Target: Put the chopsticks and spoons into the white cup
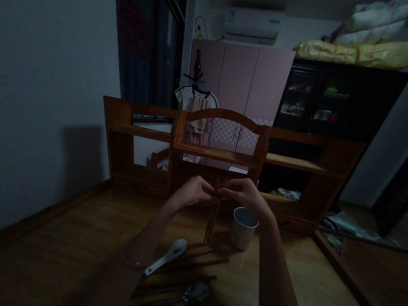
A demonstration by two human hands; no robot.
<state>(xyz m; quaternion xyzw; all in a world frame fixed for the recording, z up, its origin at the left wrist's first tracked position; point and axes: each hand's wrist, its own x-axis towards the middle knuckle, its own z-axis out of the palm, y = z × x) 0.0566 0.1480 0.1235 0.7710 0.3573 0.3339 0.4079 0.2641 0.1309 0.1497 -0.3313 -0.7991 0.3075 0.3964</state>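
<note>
Both my hands meet above the wooden table [46,253]. My left hand [194,191] and my right hand [242,191] are closed together around the top of a bundle of brown chopsticks [212,218], which hangs upright with its tips near the tabletop. A white cup with small holes [243,228] stands just right of the chopsticks, below my right hand. A white ceramic spoon [167,255] lies under my left forearm. More chopsticks [198,262] and a metal spoon [186,297] lie flat on the table nearer to me.
A wooden shelf unit [222,153] stands along the table's far edge. Behind it are a pink wardrobe [239,78], a dark glass cabinet [330,96] with bedding on top, and clothes on a hanger [195,105]. The room is dim.
</note>
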